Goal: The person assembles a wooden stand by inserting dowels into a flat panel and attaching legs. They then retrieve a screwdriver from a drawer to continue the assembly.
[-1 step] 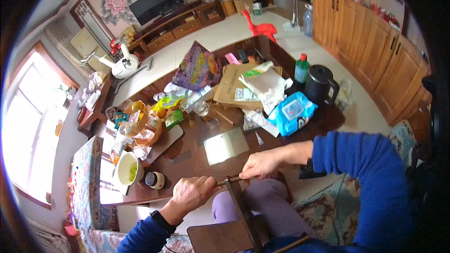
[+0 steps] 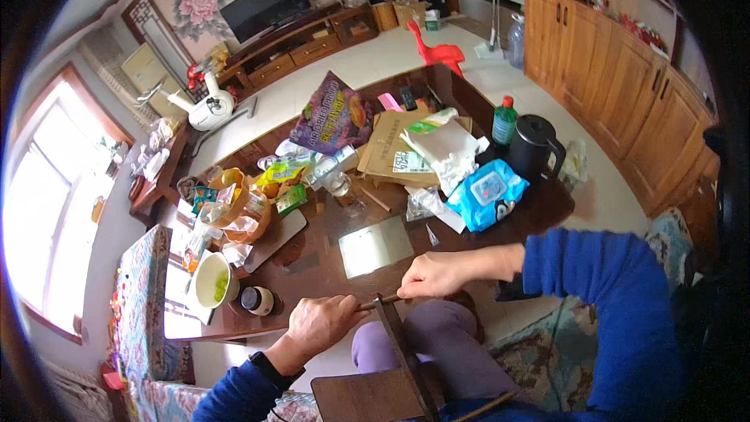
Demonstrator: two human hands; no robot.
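My left hand [image 2: 319, 323] is closed around the left end of a thin brown rod [image 2: 366, 306]. My right hand [image 2: 428, 275] grips the same rod at its right end, fingers curled over it. Between the two hands the rod meets the top of a long dark wooden bar [image 2: 405, 359], which slants down toward my lap. Beside the bar's lower part is a flat brown board [image 2: 355, 398]. A thin stick [image 2: 486, 406] shows at the bottom edge, right of the bar. How rod and bar are joined is too small to tell.
A dark glossy table [image 2: 312, 277] lies beyond my hands. On it are a bowl of green fruit [image 2: 214, 281], a dark jar [image 2: 258, 300], a tiered basket [image 2: 242, 215], a cardboard box [image 2: 394, 148], a blue wipes pack [image 2: 488, 195] and a black kettle [image 2: 533, 148].
The view has shifted very slightly. Both hands keep their hold on the rod in almost the same place.
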